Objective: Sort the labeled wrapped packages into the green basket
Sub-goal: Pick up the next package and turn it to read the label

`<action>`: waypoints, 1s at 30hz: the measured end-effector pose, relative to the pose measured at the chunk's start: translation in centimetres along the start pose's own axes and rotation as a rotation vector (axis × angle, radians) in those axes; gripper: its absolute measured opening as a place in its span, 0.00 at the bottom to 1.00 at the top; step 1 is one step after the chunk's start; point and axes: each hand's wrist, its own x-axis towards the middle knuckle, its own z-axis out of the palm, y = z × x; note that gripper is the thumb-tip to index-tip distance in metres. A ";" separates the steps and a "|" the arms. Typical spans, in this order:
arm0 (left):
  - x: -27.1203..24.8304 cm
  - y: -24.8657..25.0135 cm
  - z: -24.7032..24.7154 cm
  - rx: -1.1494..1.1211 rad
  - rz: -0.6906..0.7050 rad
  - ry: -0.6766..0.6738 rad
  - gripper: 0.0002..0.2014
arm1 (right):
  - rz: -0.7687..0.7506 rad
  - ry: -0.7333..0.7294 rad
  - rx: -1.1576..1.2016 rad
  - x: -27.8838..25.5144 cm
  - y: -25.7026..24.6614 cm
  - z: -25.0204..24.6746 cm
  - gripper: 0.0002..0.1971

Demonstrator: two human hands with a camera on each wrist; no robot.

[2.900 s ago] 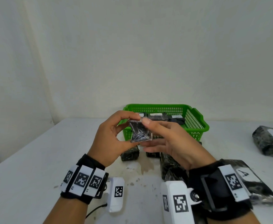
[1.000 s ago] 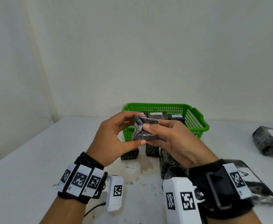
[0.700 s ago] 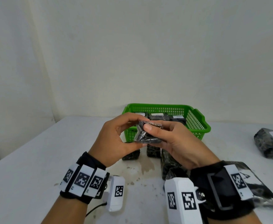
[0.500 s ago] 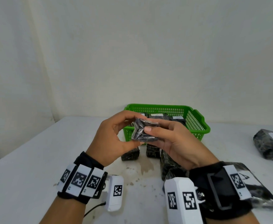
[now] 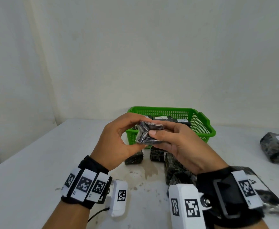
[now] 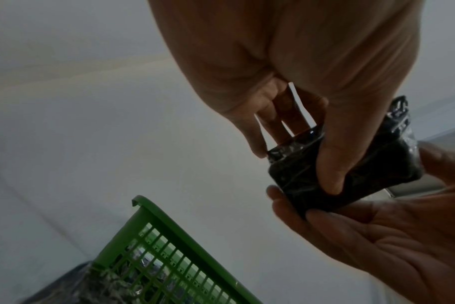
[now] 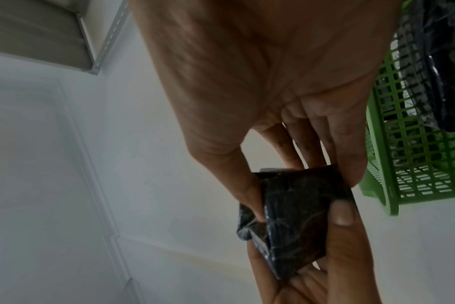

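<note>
Both hands, left hand (image 5: 117, 142) and right hand (image 5: 183, 146), pinch one small package (image 5: 149, 134); its label should be confirmed before release over the green basket (image 5: 201, 124).

The basket (image 5: 200, 124) stands on the table (image 5: 36, 171) toward its far edge, near the middle. Several packages (image 5: 162, 119) lie inside it. Both hands hold one small package (image 5: 149, 134) in the air in front of the basket, the left hand (image 5: 117, 142) on its left, the right hand (image 5: 183, 144) on its right. Below them, more packages (image 5: 134, 158) lie on the table just before the basket. One package (image 5: 277, 149) lies well apart at the right edge. Another (image 5: 267, 195) lies under the right wrist near the front edge.
</note>
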 end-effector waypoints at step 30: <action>0.2 -0.8 0.2 -0.060 -0.150 0.106 0.26 | -0.033 0.050 0.102 -0.1 -1.0 0.0 0.18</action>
